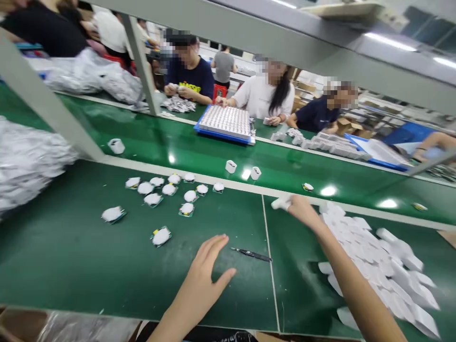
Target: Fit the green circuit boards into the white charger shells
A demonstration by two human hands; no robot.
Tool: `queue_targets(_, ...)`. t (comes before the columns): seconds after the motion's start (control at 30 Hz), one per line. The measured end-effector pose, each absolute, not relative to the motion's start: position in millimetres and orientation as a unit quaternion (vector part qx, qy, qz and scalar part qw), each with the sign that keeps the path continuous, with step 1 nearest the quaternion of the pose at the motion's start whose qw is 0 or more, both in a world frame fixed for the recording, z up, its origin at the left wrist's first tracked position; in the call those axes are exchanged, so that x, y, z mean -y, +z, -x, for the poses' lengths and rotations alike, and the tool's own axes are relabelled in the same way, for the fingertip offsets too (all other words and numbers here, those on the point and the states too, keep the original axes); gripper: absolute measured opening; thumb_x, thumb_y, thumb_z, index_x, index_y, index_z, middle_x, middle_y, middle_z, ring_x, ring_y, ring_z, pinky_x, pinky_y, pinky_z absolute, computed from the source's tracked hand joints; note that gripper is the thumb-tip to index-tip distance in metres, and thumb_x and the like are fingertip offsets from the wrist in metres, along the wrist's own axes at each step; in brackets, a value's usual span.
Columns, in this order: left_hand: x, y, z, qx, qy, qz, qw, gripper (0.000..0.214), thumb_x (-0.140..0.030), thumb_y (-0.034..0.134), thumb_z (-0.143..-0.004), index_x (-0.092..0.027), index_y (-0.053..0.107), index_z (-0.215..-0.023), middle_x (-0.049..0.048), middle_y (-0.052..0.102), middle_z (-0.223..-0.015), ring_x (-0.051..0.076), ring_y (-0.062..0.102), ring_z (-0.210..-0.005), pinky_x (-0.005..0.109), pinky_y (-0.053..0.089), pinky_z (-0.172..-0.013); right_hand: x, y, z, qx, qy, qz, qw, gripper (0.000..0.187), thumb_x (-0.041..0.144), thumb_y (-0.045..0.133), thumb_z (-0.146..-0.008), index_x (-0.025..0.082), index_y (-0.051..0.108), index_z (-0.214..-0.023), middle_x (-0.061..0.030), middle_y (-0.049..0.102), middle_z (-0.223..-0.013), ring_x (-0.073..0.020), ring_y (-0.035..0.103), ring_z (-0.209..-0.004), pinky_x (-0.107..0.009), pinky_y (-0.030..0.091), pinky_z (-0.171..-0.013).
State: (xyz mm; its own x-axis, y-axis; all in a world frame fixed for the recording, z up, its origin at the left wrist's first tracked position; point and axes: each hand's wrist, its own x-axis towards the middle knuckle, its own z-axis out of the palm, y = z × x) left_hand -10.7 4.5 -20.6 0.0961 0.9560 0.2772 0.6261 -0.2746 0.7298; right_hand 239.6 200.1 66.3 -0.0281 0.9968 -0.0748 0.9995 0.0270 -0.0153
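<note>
My left hand [210, 270] hovers over the green bench with its fingers and thumb apart, holding nothing. Just right of its thumb lies a pair of dark tweezers [251, 254]. My right hand [301, 209] reaches to the far edge of the bench, its fingers closed on a white plastic housing [281, 203]. Beneath and beside my right forearm spreads a pile of white housings [370, 251]. Left of my left hand, several small circuit boards with white round tops lie scattered, among them a near one with a yellow part [161, 236].
Beyond a pale rail runs a green conveyor [199, 156] carrying white housings [231, 166] and a small board [308, 187]. A blue tray [223, 123] stands on its far side, where several people sit. White bagged parts [28, 161] crowd the left; metal posts [140, 66] frame the bench.
</note>
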Motion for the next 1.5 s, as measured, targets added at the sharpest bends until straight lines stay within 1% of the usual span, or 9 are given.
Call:
queue_targets(0.13, -9, -21, 11, -0.626, 0.346, -0.615, 0.331, 0.065, -0.032, 0.062, -0.085, -0.024, 0.034, -0.144, 0.0150, 0.053, -0.139, 0.029, 0.060, -0.119, 0.044, 0.055, -0.090, -138, 56, -161, -0.880, -0.218, -0.416, 0.072, 0.015, 0.013, 0.065, -0.083, 0.017, 0.071, -0.070, 0.0001, 0.071, -0.072, -0.0114, 0.065, -0.068, -0.020, 0.049, -0.068)
queue_targets(0.27, -6, -18, 35, -0.606, 0.329, -0.601, 0.404, 0.018, -0.021, 0.056, -0.083, -0.022, 0.059, -0.101, 0.0030, 0.067, -0.096, 0.020, 0.065, -0.084, 0.031, 0.053, -0.074, -116, 48, -102, -0.939, -0.311, -0.141, 0.033, 0.018, 0.013, 0.058, -0.088, 0.020, 0.072, -0.078, 0.0014, 0.071, -0.071, -0.0118, 0.063, -0.065, -0.023, 0.050, -0.068)
queue_targets(0.47, 28, -17, 87, -0.585, 0.509, -0.560, 0.294, 0.016, -0.011, 0.052, -0.085, -0.024, 0.050, -0.094, -0.0005, 0.056, -0.087, 0.013, 0.057, -0.079, 0.024, 0.047, -0.073, -145, 15, -25, -0.959, -0.265, -0.102, -0.009, 0.039, 0.015, 0.062, -0.087, 0.020, 0.059, -0.126, -0.0117, 0.056, -0.138, -0.0283, 0.047, -0.126, -0.045, 0.044, -0.103)
queue_targets(0.77, 34, -23, 118, -0.512, 0.653, -0.532, 0.169, 0.046, -0.040, 0.055, -0.090, -0.023, 0.034, -0.128, 0.0082, 0.050, -0.111, 0.019, 0.051, -0.106, 0.032, 0.046, -0.089, -116, -19, 20, -0.943, -0.300, -0.147, 0.006, 0.013, 0.007, 0.069, -0.077, 0.009, 0.066, -0.090, -0.0177, 0.064, -0.093, -0.0334, 0.057, -0.102, -0.049, 0.049, -0.086)
queue_targets(1.03, 34, -8, 100, -0.541, 0.612, -0.498, 0.291, 0.050, -0.022, 0.067, -0.085, -0.029, 0.045, -0.129, 0.0076, 0.051, -0.128, 0.020, 0.053, -0.121, 0.030, 0.048, -0.096, -97, -4, -53, -0.784, -0.511, -0.294, -0.193, 0.032, 0.026, 0.055, -0.087, 0.017, 0.057, -0.118, -0.0096, 0.068, -0.105, -0.0176, 0.068, -0.084, -0.032, 0.057, -0.073)
queue_targets(1.13, 22, -6, 81, -0.549, 0.597, -0.467, 0.354, 0.036, -0.029, 0.080, -0.072, -0.024, 0.060, -0.101, 0.0014, 0.057, -0.101, 0.015, 0.060, -0.094, 0.023, 0.050, -0.080, -84, 3, -97, -0.595, -0.635, -0.385, -0.308, 0.035, 0.038, 0.063, -0.085, 0.018, 0.065, -0.113, -0.0094, 0.072, -0.101, -0.0180, 0.070, -0.080, -0.033, 0.058, -0.074)
queue_targets(1.23, 7, -9, 54, -0.517, 0.610, -0.419, 0.430, 0.040, -0.038, 0.086, -0.063, -0.019, 0.051, -0.072, -0.0033, 0.052, -0.076, 0.012, 0.056, -0.073, 0.022, 0.047, -0.069, -71, 2, -131, -0.337, -0.699, -0.452, -0.440, 0.036, 0.043, 0.083, -0.065, 0.018, 0.075, -0.089, -0.0080, 0.075, -0.089, -0.0205, 0.070, -0.078, -0.039, 0.057, -0.083)
queue_targets(1.37, 2, -9, 22, -0.492, 0.547, -0.364, 0.571, 0.038, -0.050, 0.071, -0.078, -0.019, 0.054, -0.090, 0.0055, 0.065, -0.093, 0.019, 0.065, -0.083, 0.031, 0.053, -0.074, -58, -2, -158, -0.242, -0.655, -0.449, -0.558, 0.029, 0.046, 0.083, -0.066, 0.021, 0.075, -0.079, -0.0065, 0.075, -0.092, -0.0251, 0.070, -0.093, -0.051, 0.051, -0.098)
queue_targets(1.5, 19, -6, 14, -0.518, 0.436, -0.502, 0.537, 0.048, -0.050, 0.050, -0.092, -0.023, 0.044, -0.131, 0.0139, 0.060, -0.124, 0.026, 0.062, -0.108, 0.040, 0.052, -0.090, -39, 12, -166, -0.330, -0.575, -0.423, -0.618, 0.027, 0.041, 0.079, -0.071, 0.025, 0.074, -0.092, -0.0043, 0.073, -0.097, -0.0222, 0.071, -0.087, -0.048, 0.055, -0.093)
